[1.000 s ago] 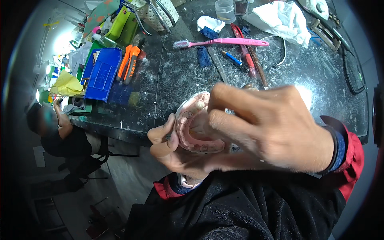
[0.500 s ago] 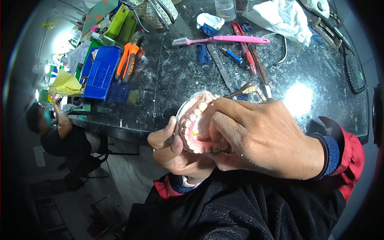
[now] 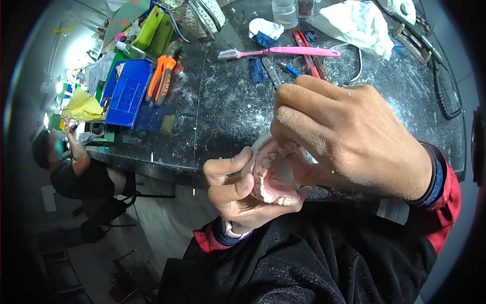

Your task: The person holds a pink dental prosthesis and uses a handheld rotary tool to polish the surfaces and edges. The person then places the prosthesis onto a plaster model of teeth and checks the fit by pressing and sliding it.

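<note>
My left hand (image 3: 234, 195) is closed round a dental cast (image 3: 264, 172), gripping it from the left and below. The cast is pale plaster with pink gum material and a curved row of teeth along its rim. Over its far right side, my right hand (image 3: 352, 142) is bent with the fingers curled together and the thumb reaching down to the cast. Whatever those fingers hold, if anything, is hidden behind the knuckles. White dust coats both hands.
On the dusty black table lie a pink toothbrush (image 3: 283, 51), a blue pencil (image 3: 290, 70), a red-handled tool (image 3: 307, 58), orange-handled pliers (image 3: 161, 78), a blue box (image 3: 129, 91) and white cloth (image 3: 354, 28). Another person (image 3: 76, 172) sits at the far left.
The cast has tilted and shifted a little right and down with my left hand. My right hand has moved up and right; the brown, bent-tipped tool by it is no longer visible.
</note>
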Tool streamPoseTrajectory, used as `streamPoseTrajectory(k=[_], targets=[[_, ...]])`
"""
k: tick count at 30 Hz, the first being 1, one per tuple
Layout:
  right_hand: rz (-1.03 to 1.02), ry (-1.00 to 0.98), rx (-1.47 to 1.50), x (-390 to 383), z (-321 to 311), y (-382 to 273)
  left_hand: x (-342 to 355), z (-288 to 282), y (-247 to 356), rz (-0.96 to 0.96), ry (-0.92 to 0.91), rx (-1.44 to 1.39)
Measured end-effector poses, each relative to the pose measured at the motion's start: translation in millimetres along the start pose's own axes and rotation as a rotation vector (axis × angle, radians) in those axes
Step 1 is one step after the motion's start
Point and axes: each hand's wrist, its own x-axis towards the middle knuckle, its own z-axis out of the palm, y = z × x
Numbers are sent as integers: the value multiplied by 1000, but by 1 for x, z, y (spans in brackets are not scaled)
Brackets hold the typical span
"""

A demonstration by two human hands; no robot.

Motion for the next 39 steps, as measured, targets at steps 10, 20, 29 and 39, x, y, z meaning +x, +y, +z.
streamPoseTrajectory(k=[10, 20, 29, 39], targets=[[-63, -79, -28, -2, 6, 3, 2, -8, 2, 13, -165, -18], [-161, 78, -28, 0, 9, 3, 6, -5, 9, -132, -65, -75], [-353, 100, -192, -5, 11, -1, 3, -7, 5, -165, -73, -53], [-319, 38, -161, -7, 8, -3, 7, -7, 7, -202, -117, -73]])
